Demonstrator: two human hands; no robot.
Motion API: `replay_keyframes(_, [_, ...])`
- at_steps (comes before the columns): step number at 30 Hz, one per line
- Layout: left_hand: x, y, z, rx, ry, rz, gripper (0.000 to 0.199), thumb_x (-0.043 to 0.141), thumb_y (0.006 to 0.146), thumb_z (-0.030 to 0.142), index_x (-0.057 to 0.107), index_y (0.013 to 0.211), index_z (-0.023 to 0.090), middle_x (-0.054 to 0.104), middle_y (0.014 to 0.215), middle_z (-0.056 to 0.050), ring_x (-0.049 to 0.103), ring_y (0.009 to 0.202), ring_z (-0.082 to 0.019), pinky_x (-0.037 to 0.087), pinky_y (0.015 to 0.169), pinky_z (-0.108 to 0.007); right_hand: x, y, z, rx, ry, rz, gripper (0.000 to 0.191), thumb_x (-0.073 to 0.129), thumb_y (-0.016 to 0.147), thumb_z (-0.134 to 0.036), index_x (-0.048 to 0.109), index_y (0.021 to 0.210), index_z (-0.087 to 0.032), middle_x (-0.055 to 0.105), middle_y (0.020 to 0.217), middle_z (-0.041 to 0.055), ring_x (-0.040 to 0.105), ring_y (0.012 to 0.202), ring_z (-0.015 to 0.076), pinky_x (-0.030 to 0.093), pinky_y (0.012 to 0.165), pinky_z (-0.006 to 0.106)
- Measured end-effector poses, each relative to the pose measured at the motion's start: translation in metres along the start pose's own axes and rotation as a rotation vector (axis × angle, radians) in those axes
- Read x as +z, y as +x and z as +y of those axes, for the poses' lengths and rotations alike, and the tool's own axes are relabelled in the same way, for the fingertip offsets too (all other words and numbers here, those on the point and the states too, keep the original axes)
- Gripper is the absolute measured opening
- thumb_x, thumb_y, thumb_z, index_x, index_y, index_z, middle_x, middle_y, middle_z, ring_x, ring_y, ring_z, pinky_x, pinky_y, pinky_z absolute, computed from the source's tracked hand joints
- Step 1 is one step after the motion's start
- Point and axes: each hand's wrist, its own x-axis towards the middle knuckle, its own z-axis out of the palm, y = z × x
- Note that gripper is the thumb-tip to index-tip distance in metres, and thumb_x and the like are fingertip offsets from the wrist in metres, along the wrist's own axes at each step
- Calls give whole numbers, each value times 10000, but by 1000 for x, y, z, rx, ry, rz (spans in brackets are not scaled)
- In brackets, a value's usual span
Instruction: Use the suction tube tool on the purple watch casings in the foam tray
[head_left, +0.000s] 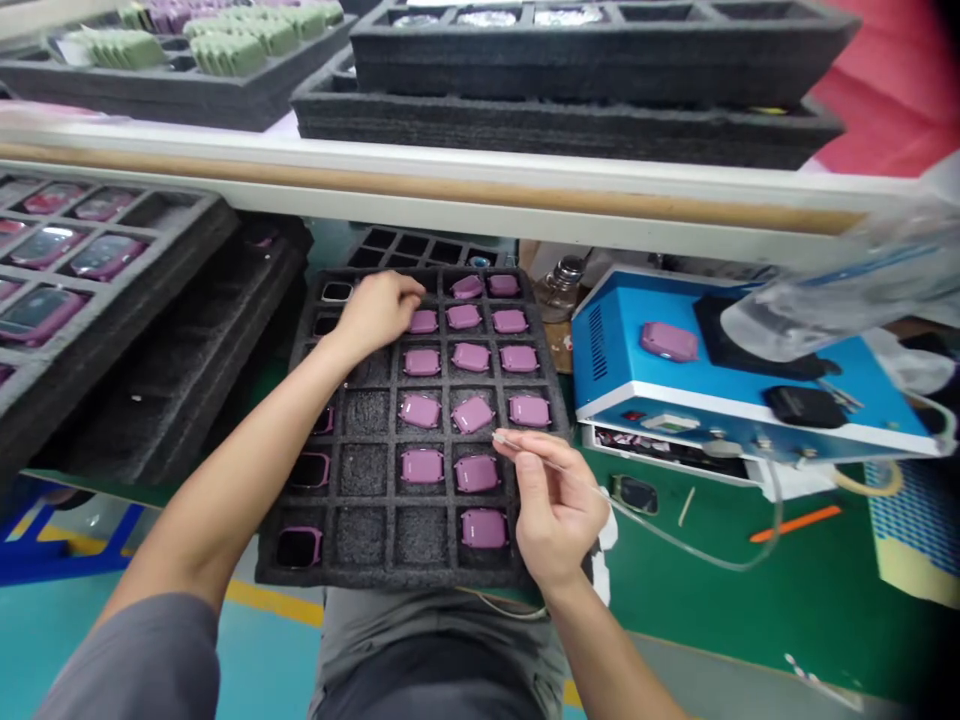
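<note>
The left grip (379, 312) hides cells of the foam tray (360, 480); up-right of the right grip (555, 505), a blurred plastic bag (847, 280) runs off the edge.

We see a green work bench (675, 580), and above it a white shelf (450, 165) w/ a wood strip along its edge. On the bench we have a black foam tray (361, 470) w/ pink devices (472, 415) in its cells, a blue machine (600, 400), one orange stick (795, 523) and one small wooden stick (686, 507). On the shelf lie more dark foam trays (585, 125), approx. side by side.
</note>
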Motion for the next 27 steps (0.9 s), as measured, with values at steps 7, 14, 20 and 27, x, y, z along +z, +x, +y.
replay_keyframes(7, [-25, 14, -27, -118, 82, 67, 88, 736, 875, 195, 777, 911, 126, 833, 1075, -34, 723, 1228, -225, 475, 1138, -310, 1, -2, -1, 57, 2, 47, 81, 665, 1010, -217, 705, 1080, -216, 781, 962, 35, 802, 893, 169, 702, 836, 328])
replay_keyframes(14, [-4, -63, 29, -85, -310, 137, 252, 700, 905, 250, 814, 1104, 147, 836, 1088, -84, 783, 987, -229, 590, 948, -328, 1, 1, 2, -50, 53, 72, 111, 610, 1038, -197, 699, 1085, -245, 736, 1014, 32, 789, 973, 176, 704, 848, 354])
replay_keyframes(20, [38, -154, 75, -293, -896, -16, 312, 814, 805, 361, 829, 1027, 142, 842, 993, -103, 799, 857, -229, 649, 802, -319, 2, 5, 2, -113, -68, 31, 112, 606, 1034, -208, 708, 1060, -246, 767, 1086, 74, 776, 1109, 242, 682, 950, 466])
replay_keyframes(27, [47, -158, 80, -337, -971, -28, 295, 851, 757, 351, 835, 984, 164, 844, 965, -86, 803, 841, -233, 664, 786, -322, 3, 8, 2, -147, -101, -6, 115, 614, 1028, -207, 718, 1047, -254, 793, 1065, 62, 790, 1097, 241, 680, 975, 477])
